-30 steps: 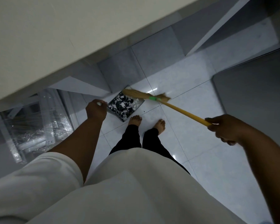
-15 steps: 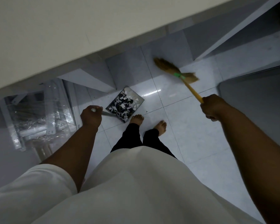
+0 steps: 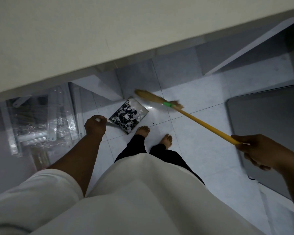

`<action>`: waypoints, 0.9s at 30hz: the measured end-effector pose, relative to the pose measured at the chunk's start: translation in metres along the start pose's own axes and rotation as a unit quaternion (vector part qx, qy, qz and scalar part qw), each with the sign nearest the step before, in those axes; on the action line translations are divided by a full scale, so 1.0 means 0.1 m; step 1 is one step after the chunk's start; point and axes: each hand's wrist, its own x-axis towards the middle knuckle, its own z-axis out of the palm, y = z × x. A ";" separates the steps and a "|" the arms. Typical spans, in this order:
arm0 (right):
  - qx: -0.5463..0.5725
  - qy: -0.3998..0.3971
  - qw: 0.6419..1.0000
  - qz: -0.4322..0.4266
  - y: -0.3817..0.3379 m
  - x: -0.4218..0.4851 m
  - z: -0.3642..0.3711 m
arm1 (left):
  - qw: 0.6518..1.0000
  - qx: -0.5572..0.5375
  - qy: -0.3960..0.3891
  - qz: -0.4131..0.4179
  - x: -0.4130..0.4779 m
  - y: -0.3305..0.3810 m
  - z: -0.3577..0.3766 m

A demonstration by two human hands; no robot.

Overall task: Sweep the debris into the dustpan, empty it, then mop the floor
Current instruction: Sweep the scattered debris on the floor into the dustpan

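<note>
A metal dustpan [image 3: 143, 111] rests on the white tiled floor just ahead of my bare feet, filled with black and white debris [image 3: 126, 116]. My left hand [image 3: 95, 126] is closed around the dustpan's handle, at its left. My right hand [image 3: 256, 150] grips the end of the yellow stick of a straw broom [image 3: 153, 97]. The broom's bristles hang at the dustpan's far edge, pointing left. A small dark speck [image 3: 153, 123] lies on the tile right of the dustpan.
A white counter or wall [image 3: 109, 39] overhangs the top of the view. Plastic-wrapped metal parts [image 3: 39, 122] lie on the floor at the left. A dark grey mat or panel [image 3: 265, 126] covers the floor at the right. White supports [image 3: 244, 48] stand at the back.
The broom head has swung back down and left, from out over the open tiles to the dustpan's far edge. My right hand has pulled back to the right. My left hand keeps hold of the dustpan.
</note>
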 end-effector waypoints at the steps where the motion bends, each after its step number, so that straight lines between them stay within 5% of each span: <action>1: -0.002 0.016 1.000 -0.002 0.02 -0.01 0.00 | 1.000 -0.008 0.002 -0.001 -0.01 -0.02 -0.02; 18: 0.120 0.059 0.990 0.044 0.58 0.58 0.45 | 0.989 -0.137 0.045 -0.032 -0.54 -0.76 -0.66; 27: 0.115 0.069 0.991 0.028 0.43 0.38 1.20 | 0.995 -0.075 0.046 -0.040 -0.45 -1.47 -1.10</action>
